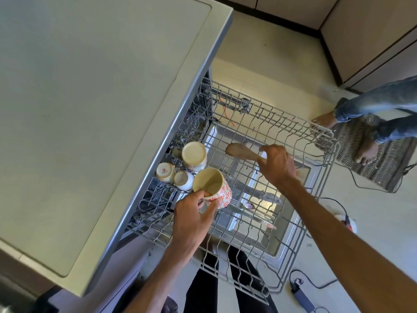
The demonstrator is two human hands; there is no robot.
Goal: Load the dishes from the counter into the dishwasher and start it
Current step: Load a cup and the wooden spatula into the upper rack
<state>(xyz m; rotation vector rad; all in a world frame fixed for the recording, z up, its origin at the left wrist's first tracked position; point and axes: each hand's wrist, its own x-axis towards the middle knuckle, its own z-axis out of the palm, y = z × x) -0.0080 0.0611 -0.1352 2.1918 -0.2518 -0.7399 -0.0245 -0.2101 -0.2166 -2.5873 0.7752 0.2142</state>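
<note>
Three cups (194, 154) sit upside down in the rack (291, 258), mid-frame. Left hand (194, 219) grips a flowered mug (214, 188) beside them; right hand (278, 166) grips a wooden spoon (241, 151). Mug probably needs flipping next.

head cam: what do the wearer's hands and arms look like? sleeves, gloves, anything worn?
Both bare. Left hand and right hand: no gloves, no watch or wristband, no rings visible on the fingers. Left forearm and right forearm are uncovered as far as the frame shows, with no sleeve in view. No markings or cables on them.
</note>
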